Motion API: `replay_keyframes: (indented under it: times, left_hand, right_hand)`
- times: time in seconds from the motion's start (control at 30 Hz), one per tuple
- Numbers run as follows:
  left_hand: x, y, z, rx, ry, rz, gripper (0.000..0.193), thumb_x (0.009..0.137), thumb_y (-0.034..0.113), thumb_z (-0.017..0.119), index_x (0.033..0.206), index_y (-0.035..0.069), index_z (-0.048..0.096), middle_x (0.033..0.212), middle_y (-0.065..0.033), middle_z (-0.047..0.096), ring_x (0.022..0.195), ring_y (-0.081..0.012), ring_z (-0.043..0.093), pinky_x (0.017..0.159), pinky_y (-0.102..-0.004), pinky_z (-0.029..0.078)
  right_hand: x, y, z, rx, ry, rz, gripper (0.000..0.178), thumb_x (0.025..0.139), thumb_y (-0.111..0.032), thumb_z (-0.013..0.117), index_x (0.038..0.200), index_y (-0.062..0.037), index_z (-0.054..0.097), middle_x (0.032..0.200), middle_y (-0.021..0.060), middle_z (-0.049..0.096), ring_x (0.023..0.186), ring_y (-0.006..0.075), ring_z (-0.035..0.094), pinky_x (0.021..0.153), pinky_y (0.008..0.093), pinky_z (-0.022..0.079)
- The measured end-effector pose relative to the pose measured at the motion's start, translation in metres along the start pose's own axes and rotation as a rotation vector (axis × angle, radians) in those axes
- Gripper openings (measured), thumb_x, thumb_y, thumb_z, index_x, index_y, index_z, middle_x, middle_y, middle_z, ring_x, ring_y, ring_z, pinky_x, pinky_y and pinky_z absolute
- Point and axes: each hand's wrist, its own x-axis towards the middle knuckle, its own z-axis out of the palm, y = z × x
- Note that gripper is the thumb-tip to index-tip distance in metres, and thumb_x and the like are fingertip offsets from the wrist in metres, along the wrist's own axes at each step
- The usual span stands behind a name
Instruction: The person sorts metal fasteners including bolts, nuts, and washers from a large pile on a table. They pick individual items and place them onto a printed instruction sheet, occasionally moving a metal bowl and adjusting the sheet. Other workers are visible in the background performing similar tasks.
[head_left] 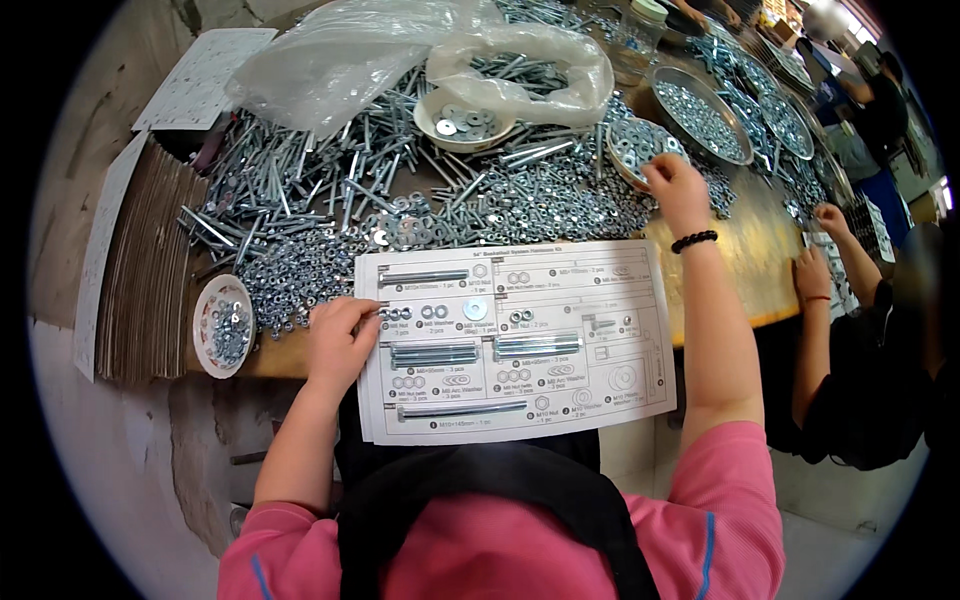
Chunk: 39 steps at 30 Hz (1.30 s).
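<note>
A printed card [640, 290] overhangs the near edge of the tabletop [745, 270], with bolts [433, 354], nuts [403, 313] and a large washer [475, 309] laid on its drawings. The left hand [342, 340] bends its fingers at the card's left edge, beside the nuts; whether it grips anything cannot be told. The right hand [677, 190] is at a bowl [622, 174] of loose washers [640, 143], fingertips drawn together; any piece between them is hidden. Pinching single washers, checking their size, and keeping the card level would likely serve best.
</note>
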Motion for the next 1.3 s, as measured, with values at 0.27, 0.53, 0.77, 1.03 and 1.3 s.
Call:
replay_keyframes:
  times: [0.27, 0.53, 0.77, 1.03, 1.3]
  left_hand:
    - [-0.001, -0.005, -0.009, -0.027, 0.036, -0.026, 0.012, 0.073, 0.014, 0.064, 0.083, 0.008, 0.064, 0.074, -0.0029, 0.059, 0.072, -0.0205, 0.056, 0.072, -0.0342, 0.036]
    - [-0.006, -0.012, -0.009, -0.022, 0.048, -0.063, 0.011, 0.073, 0.014, 0.064, 0.083, 0.008, 0.064, 0.073, -0.0026, 0.059, 0.072, -0.0206, 0.056, 0.073, -0.0343, 0.037]
    - [-0.010, -0.019, -0.014, -0.051, 0.057, -0.069, 0.011, 0.073, 0.013, 0.064, 0.082, 0.008, 0.065, 0.074, -0.0021, 0.060, 0.073, -0.0201, 0.057, 0.073, -0.0338, 0.037]
    - [-0.014, -0.030, -0.008, -0.096, 0.054, -0.094, 0.011, 0.074, 0.014, 0.064, 0.083, 0.008, 0.064, 0.073, -0.0023, 0.059, 0.072, -0.0205, 0.056, 0.072, -0.0341, 0.036]
    - [0.003, -0.022, -0.013, -0.084, 0.138, -0.005, 0.010, 0.073, 0.008, 0.063, 0.082, 0.004, 0.064, 0.074, -0.0062, 0.060, 0.069, -0.0229, 0.057, 0.065, -0.0332, 0.041]
  right_hand:
    - [0.036, 0.015, 0.000, -0.412, 0.097, -0.048, 0.025, 0.075, -0.024, 0.067, 0.091, -0.0049, 0.062, 0.088, 0.0123, 0.063, 0.080, 0.0294, 0.059, 0.070, 0.0370, 0.047]
    - [-0.033, -0.130, 0.110, -0.017, -0.431, -0.646, 0.025, 0.073, -0.021, 0.067, 0.096, -0.0117, 0.061, 0.090, 0.0095, 0.059, 0.089, 0.0285, 0.057, 0.076, 0.0385, 0.048]
    - [-0.053, -0.161, 0.168, -0.177, -0.546, -0.704, 0.013, 0.076, -0.018, 0.062, 0.086, -0.0101, 0.062, 0.087, 0.0086, 0.057, 0.087, 0.0276, 0.057, 0.071, 0.0395, 0.049]
    - [-0.044, -0.150, 0.163, -0.052, -0.525, -0.608, 0.013, 0.078, -0.019, 0.060, 0.086, -0.0094, 0.063, 0.084, 0.0091, 0.057, 0.083, 0.0284, 0.057, 0.070, 0.0405, 0.048]
    - [-0.053, -0.163, 0.164, -0.186, -0.656, -0.733, 0.015, 0.076, -0.014, 0.062, 0.089, -0.0086, 0.059, 0.088, 0.0103, 0.055, 0.087, 0.0300, 0.056, 0.071, 0.0405, 0.048]
